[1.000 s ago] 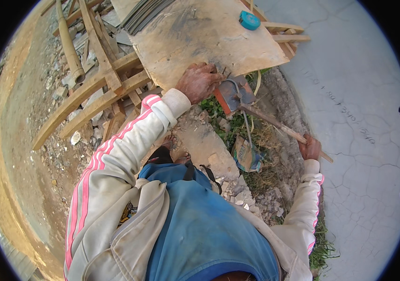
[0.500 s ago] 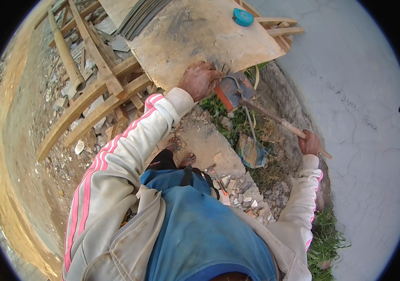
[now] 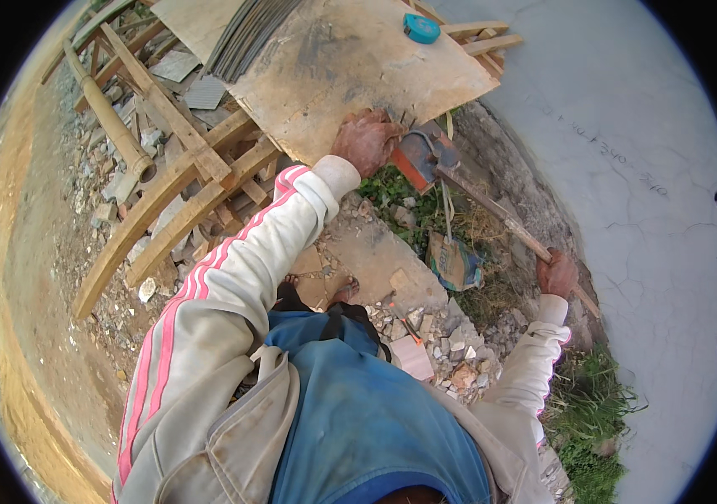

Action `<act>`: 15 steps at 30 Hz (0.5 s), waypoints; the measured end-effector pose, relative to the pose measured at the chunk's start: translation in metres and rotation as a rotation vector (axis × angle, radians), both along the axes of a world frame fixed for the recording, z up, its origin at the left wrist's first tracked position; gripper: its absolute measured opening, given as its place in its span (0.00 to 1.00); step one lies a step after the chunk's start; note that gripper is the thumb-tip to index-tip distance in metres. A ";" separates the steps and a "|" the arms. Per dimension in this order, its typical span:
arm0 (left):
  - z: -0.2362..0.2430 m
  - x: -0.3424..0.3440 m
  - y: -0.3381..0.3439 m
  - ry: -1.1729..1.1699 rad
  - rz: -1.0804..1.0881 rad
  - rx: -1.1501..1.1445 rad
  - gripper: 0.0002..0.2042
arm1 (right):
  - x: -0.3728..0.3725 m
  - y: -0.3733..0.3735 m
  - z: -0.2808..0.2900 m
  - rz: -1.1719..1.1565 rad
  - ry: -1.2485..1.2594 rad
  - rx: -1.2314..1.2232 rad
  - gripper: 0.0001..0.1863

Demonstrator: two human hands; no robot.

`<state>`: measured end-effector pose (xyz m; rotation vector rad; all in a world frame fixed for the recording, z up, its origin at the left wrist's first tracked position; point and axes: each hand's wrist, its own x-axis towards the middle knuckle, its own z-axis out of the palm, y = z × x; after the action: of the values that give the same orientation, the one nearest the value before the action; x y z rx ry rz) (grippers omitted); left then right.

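My left hand [image 3: 367,141] is closed at the near edge of a wooden board [image 3: 333,76], its fingers round the end of a thin metal rod [image 3: 448,206]. The rod curves over an orange metal block [image 3: 413,161] at the board's corner and hangs down past it. Small upright pins stand beside my fingers. Off to the right, my right hand [image 3: 557,273] grips a long, rusty bar [image 3: 493,208] near its outer end. The bar's other end meets the bent rod at the block; the exact contact is too small to make out.
A bundle of thin dark rods [image 3: 249,38] and a teal tape measure [image 3: 420,28] lie on the board. Timber beams [image 3: 165,181] stand left over rubble. A grey cracked wall [image 3: 627,210] rises at right. A torn bag [image 3: 455,262] lies below the bar.
My right hand and the bar's outer end have moved slightly downward in the view. My left hand keeps its place at the board's edge. The whole view has shifted a little.
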<state>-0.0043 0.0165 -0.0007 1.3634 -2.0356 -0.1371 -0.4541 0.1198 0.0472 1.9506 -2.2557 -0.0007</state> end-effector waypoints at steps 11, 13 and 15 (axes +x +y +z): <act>0.001 -0.001 -0.003 0.021 -0.007 0.156 0.11 | 0.124 0.138 0.004 -0.376 -0.123 -0.052 0.21; 0.002 -0.002 -0.003 -0.023 -0.002 0.169 0.12 | 0.115 0.138 0.017 -0.276 -0.131 0.060 0.26; 0.003 -0.001 -0.004 -0.033 0.007 0.151 0.12 | 0.100 0.133 0.029 -0.155 -0.255 0.157 0.32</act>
<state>-0.0056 0.0122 0.0025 1.4728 -2.0828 -0.2724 -0.3543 0.2532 0.0763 1.9414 -2.6410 0.0573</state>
